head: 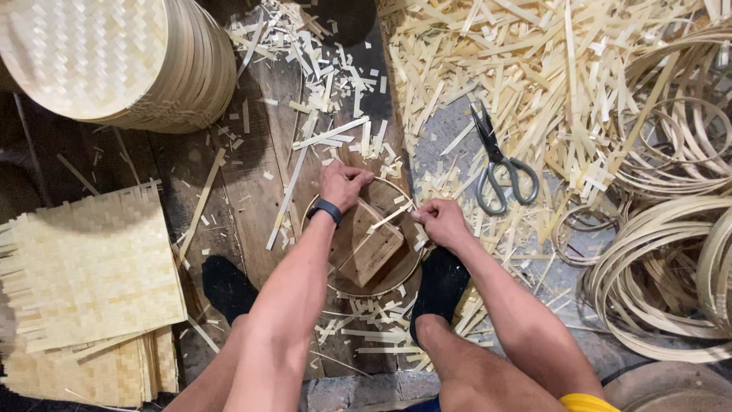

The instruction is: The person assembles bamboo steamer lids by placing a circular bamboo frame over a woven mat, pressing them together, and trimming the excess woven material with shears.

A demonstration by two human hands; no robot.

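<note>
Left hand (pixel 343 183) and right hand (pixel 441 221) gripping bamboo hoop (pixel 364 288), scissors (pixel 499 164) nearby

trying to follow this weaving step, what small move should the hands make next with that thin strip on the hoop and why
Probably seat the strip: the right hand pinches one end of a thin bamboo strip at the round hoop's right rim, while the left hand presses on the far rim. The strip lies slanted across the wooden block inside, so easing it toward the rim looks like the next move.

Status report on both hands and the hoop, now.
Left hand gripping hoop rim. Right hand pinching a strip at the rim. Block inside hoop; scissors lie apart.
</note>
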